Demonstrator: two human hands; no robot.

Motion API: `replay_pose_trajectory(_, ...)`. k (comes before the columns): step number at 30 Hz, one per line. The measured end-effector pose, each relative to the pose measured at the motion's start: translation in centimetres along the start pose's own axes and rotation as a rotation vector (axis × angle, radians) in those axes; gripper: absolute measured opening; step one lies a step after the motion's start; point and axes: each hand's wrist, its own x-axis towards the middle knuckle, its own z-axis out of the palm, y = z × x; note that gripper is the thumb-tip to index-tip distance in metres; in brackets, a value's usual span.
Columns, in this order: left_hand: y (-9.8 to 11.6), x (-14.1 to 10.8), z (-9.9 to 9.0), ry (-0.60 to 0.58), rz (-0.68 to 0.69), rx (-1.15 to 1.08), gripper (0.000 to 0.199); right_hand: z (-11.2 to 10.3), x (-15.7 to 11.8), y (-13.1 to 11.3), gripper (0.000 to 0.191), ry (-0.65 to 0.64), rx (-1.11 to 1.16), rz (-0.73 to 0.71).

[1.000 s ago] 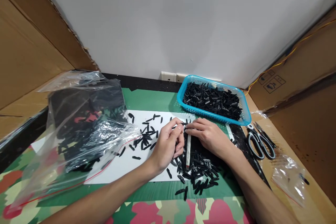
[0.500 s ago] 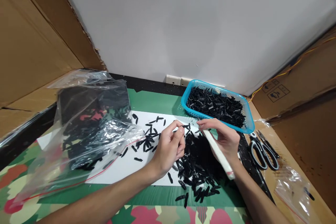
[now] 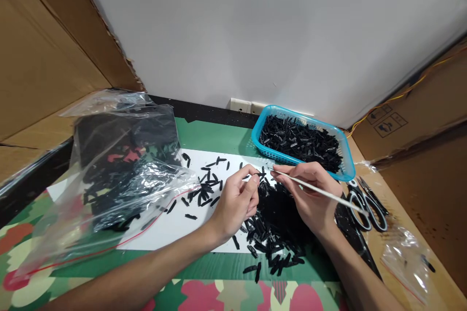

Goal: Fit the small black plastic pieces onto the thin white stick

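Note:
My left hand (image 3: pixel 235 204) is closed in a pinch on a small black strip (image 3: pixel 258 174), which pokes out past the fingertips. Close by on its right, my right hand (image 3: pixel 312 192) grips a slim white-handled tool (image 3: pixel 324 193). Its thin tip points left toward the strip, a small gap apart, and I cannot make out its exact kind. Below both hands lies a heap of black strips (image 3: pixel 270 238), partly covered by the right hand. More loose strips (image 3: pixel 206 189) are scattered over the white sheet (image 3: pixel 164 233) to the left.
A blue plastic basket (image 3: pixel 257 138) full of black strips stands behind my right hand. At the left is a clear zip bag (image 3: pixel 127 180) holding black pieces. Scissors (image 3: pixel 365 209) and a small clear bag (image 3: pixel 404 262) lie on cardboard at the right. A white wall rises behind.
The white-handled tool has turned from its broad face to its thin edge, and its rear end has swung up and right. My left hand keeps its pinch almost in place.

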Motion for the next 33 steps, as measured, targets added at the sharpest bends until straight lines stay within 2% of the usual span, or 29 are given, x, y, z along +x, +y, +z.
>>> replay_pose_trajectory(3,-0.04,-0.03,-0.05,-0.004,0.004,-0.004,0.035,-0.13,0.06,-0.15,0.015,-0.059,-0.035,-0.011)
replay_pose_trajectory(12,-0.34,0.06,-0.22,-0.004,0.014,0.000,0.035,0.14,-0.18,-0.10,0.012,-0.133,-0.048,-0.012)
replay_pose_trajectory(19,-0.36,0.23,-0.08,0.013,0.001,-0.002,0.035,-0.08,0.17,-0.14,0.011,-0.225,-0.238,-0.157)
replay_pose_trajectory(24,-0.31,0.16,0.00,0.022,0.009,0.013,0.035,-0.11,0.26,0.02,0.014,-0.232,-0.265,-0.244)
replay_pose_trajectory(33,-0.21,0.25,-0.02,0.032,0.025,0.041,0.033,-0.27,0.37,0.19,0.016,-0.251,-0.308,-0.264)
